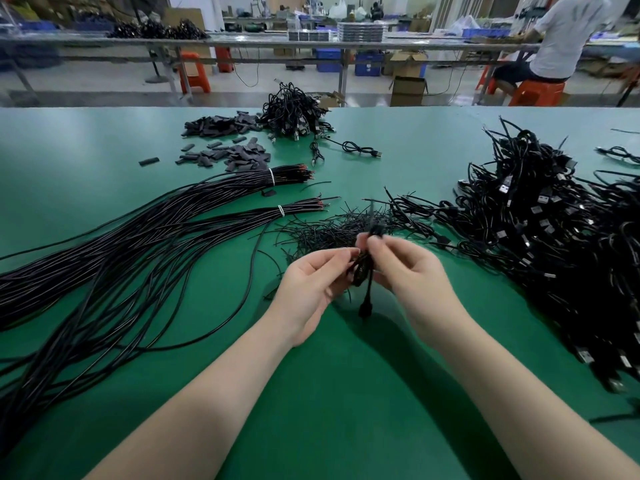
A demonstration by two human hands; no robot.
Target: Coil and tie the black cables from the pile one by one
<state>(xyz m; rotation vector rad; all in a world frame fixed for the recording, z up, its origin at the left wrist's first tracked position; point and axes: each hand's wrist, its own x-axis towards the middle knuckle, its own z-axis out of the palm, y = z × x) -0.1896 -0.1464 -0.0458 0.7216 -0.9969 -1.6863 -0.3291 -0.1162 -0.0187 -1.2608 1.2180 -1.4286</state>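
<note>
Your left hand (313, 282) and right hand (405, 268) pinch the coiled cable (362, 271) just above the near worktop (346, 393); it looks light, limp and springy, so grip its bunched middle.

A: Near edge of the green table (346, 393) lay bare under both forearms — room to pass there.

B: And the flanks?

A: Left was blocked by long wire bundles (114, 258) fanning toward the corner. Right, a heaped cable pile (540, 230) ran to the edge. Ahead, a scatter of thin black ties (322, 230); beyond it, sleeve pieces (228, 155) and a smaller cable heap (294, 112) — green gaps between them.
</note>
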